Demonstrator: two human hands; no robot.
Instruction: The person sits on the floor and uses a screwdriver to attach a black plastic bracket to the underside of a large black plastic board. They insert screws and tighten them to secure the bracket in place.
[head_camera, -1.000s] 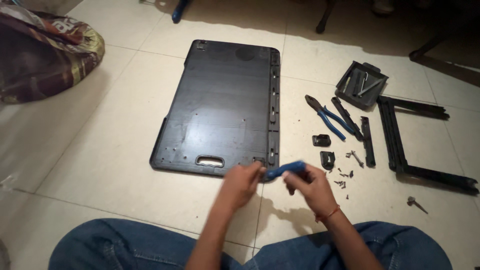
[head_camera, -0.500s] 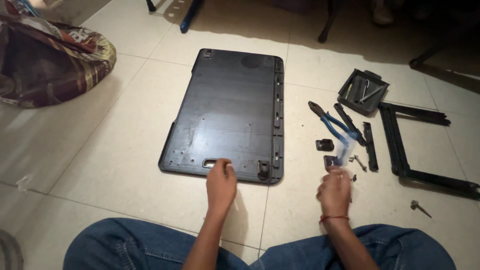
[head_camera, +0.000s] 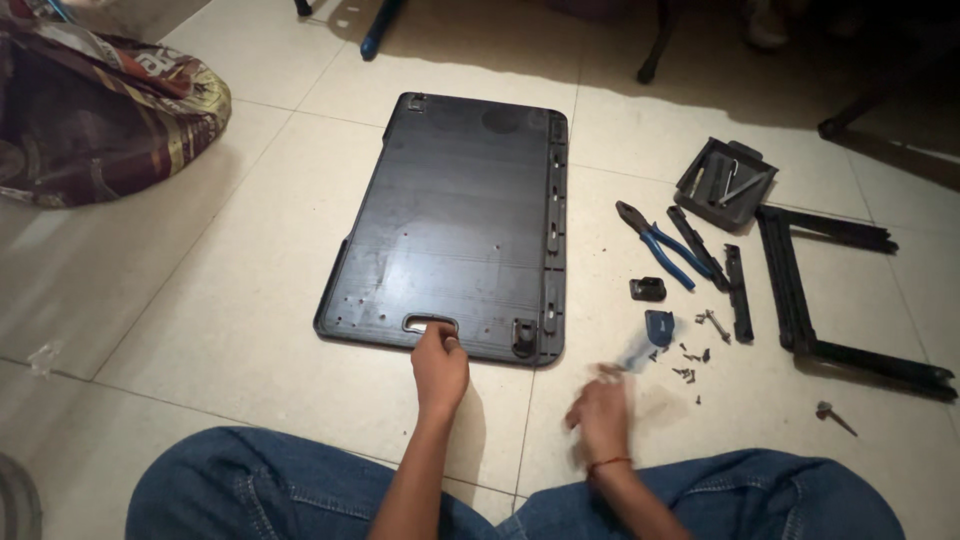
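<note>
A large dark plastic panel (head_camera: 455, 225) lies flat on the tiled floor in front of my knees. My left hand (head_camera: 438, 368) rests on its near edge, fingertips curled at the handle slot (head_camera: 430, 323). My right hand (head_camera: 602, 412) is blurred, low to the right of the panel. It holds a blue-handled tool (head_camera: 636, 351) whose far end points at a small dark part (head_camera: 659, 325) and the scattered screws (head_camera: 690, 362).
Blue-handled pliers (head_camera: 655, 245), black strips (head_camera: 738, 292), a small black clip (head_camera: 647, 289), a grey tray of parts (head_camera: 728, 183) and a black frame (head_camera: 800, 290) lie at the right. A lone screw (head_camera: 830, 412) lies farther right. A patterned bag (head_camera: 100, 110) sits at the far left.
The hands, together on the blue tool a second ago, have parted. My left hand went to the panel's near edge; my right carried the tool right toward the screws.
</note>
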